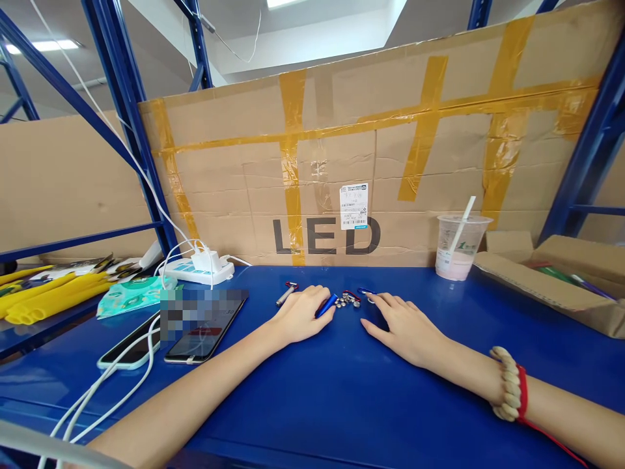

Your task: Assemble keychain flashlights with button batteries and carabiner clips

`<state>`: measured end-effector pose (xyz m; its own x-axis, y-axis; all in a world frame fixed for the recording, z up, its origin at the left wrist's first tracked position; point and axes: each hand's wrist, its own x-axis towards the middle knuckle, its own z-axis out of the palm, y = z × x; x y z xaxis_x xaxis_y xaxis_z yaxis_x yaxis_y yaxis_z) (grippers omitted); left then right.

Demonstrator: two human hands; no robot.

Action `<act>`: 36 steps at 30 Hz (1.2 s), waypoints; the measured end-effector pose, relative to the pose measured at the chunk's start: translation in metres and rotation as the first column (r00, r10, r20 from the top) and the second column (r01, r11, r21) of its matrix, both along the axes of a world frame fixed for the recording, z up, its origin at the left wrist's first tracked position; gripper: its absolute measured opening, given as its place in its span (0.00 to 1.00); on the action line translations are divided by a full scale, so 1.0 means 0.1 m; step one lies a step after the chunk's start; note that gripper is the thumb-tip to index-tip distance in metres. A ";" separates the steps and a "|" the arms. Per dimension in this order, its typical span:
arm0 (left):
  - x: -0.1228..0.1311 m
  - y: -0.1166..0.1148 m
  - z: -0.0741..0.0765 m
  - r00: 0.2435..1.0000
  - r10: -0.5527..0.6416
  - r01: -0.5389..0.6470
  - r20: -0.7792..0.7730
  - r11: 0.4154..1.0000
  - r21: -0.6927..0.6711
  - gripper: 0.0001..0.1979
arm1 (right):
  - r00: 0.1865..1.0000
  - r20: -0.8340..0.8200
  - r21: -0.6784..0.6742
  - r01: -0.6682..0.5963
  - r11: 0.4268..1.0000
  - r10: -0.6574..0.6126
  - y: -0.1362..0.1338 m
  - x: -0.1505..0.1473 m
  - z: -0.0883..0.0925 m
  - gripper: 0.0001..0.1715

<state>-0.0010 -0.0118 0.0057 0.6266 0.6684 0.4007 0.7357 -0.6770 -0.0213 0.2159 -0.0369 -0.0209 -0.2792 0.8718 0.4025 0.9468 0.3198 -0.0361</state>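
My left hand [303, 314] rests on the blue table, closed with a short blue tube [327, 305] between thumb and fingers. Beyond its knuckles lies a silver tube [286, 295] with a small red carabiner [291, 285] by its end. Between the hands is a little heap of small shiny metal pieces [346, 300], too small to name, with another red clip [352, 295] among them. My right hand [407, 326] is open, thumb apart from the fingers. Its fingertips are at a blue carabiner [365, 291]; whether they touch it I cannot tell.
Two phones [208, 332] with white cables lie at left, near a power strip [168, 270] and a green packet [131, 295]. A plastic cup [459, 251] with a straw and an open cardboard box [551, 293] stand at right. A taped cardboard sheet [234, 189] closes the back.
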 end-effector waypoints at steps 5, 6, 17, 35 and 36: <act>0.00 -0.03 0.02 0.996 -0.085 0.086 0.010 0.993 -0.077 0.10 | 0.999 -0.040 0.004 -0.025 1.000 0.025 0.01 0.01 -0.01 0.35; 0.01 -0.05 0.03 0.994 -0.105 0.106 0.010 0.991 -0.088 0.10 | 0.997 -0.044 0.006 -0.056 0.998 0.057 0.00 0.01 0.00 0.34; 0.06 -0.13 0.02 0.976 -0.211 0.217 0.051 0.957 -0.194 0.12 | 0.972 -0.105 -0.041 -0.215 0.976 0.210 -0.02 0.00 0.06 0.28; 0.07 -0.17 0.06 0.951 -0.188 0.267 0.244 0.899 -0.349 0.12 | 0.930 -0.123 0.037 -0.343 0.939 0.345 -0.02 -0.01 0.10 0.19; 0.07 -0.18 0.06 0.950 -0.189 0.270 0.250 0.898 -0.347 0.12 | 0.924 -0.121 0.050 -0.360 0.932 0.364 -0.02 -0.01 0.10 0.17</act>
